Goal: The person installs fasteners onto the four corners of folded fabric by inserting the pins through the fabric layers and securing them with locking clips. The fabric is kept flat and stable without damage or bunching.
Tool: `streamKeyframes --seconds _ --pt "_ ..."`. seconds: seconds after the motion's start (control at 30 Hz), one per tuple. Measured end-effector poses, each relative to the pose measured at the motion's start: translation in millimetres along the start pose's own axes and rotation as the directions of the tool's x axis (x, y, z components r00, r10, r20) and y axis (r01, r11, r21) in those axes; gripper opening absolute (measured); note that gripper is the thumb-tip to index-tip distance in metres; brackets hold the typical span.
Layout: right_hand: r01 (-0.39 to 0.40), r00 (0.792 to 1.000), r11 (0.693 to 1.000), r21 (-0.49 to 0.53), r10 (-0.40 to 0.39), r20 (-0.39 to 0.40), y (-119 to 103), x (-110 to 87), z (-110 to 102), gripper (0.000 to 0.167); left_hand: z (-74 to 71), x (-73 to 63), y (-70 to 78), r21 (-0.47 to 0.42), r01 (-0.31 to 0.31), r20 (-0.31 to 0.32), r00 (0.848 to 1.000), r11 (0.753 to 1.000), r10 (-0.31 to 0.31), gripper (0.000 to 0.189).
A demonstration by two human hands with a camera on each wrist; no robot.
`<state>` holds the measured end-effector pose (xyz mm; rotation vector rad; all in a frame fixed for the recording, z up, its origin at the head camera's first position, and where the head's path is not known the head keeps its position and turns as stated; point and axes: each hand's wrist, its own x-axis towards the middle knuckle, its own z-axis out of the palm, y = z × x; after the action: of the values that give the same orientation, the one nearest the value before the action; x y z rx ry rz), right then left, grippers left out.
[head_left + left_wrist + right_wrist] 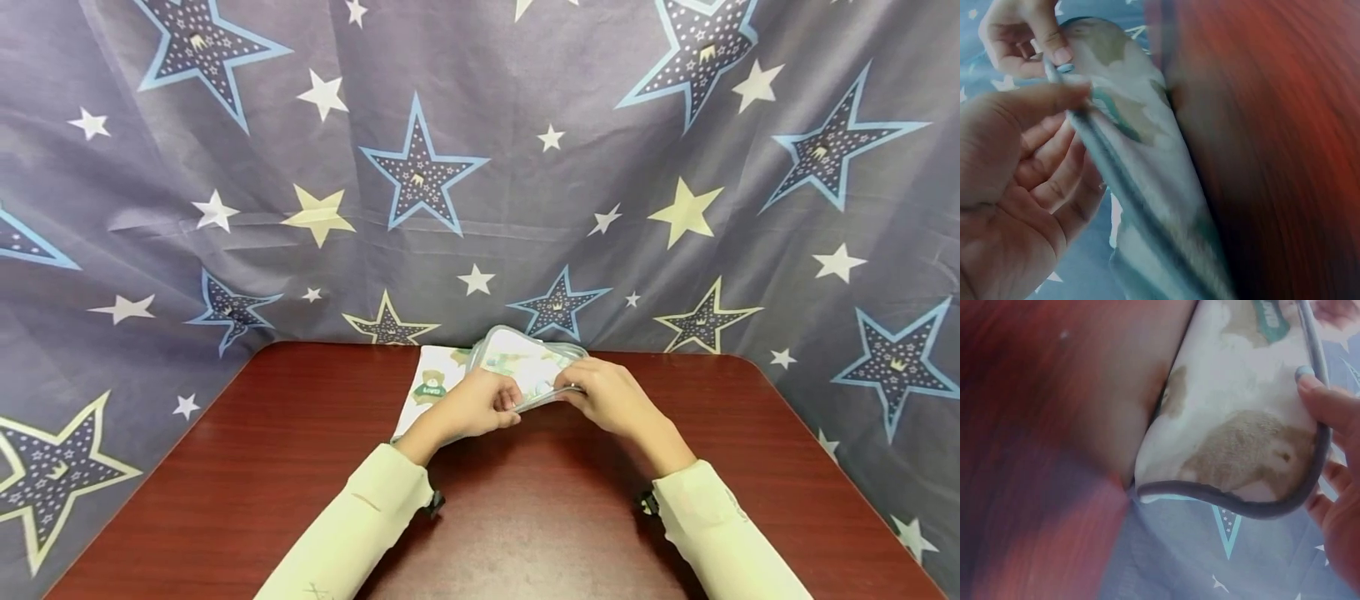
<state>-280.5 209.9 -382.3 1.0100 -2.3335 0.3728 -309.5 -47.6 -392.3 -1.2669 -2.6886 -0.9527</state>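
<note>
A white cloth (517,350) with a brown bear print and a grey-green bound edge lies partly on the far side of the table, its right part folded and raised. My left hand (478,406) pinches the near edge between thumb and fingers; the left wrist view shows the thumb on top of the binding (1107,162). Close by on the right, my right hand (603,396) grips the same edge near a rounded corner. In the right wrist view its thumb presses the printed face (1229,394), with the fingers behind. The cloth's underside is mostly hidden.
The reddish-brown wooden table (510,533) reaches from the sleeves to a grey star-patterned curtain (480,217) hanging right behind its far edge. Dark straps (435,502) show at the wrists, beside the pale sleeve cuffs (390,483).
</note>
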Motion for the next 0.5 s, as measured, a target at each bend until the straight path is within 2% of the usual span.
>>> streamKeyframes --seconds 0.07,0.17,0.33,0.5 --pt "-0.007 1.0 1.0 0.004 0.007 0.018 -1 -0.5 -2 0.019 -1.6 -4.5 0.6 0.031 -0.014 0.023 1.0 0.999 0.013 0.01" --pt "-0.01 0.999 1.0 -0.002 0.01 0.051 -1 -4.2 -4 0.019 -2.5 -9.6 1.8 0.029 -0.026 0.053 0.998 0.999 0.024 0.007" --pt "0.019 0.993 1.0 -0.021 -0.016 0.113 0 -8.9 -10 0.021 1.6 -13.3 1.8 0.057 -0.055 0.085 0.995 0.997 0.05 0.009" --pt "0.084 0.971 0.996 -0.024 -0.076 0.228 0 -12.1 -12 0.026 10.0 -13.7 4.2 0.153 -0.085 0.114 0.991 0.985 0.068 0.01"
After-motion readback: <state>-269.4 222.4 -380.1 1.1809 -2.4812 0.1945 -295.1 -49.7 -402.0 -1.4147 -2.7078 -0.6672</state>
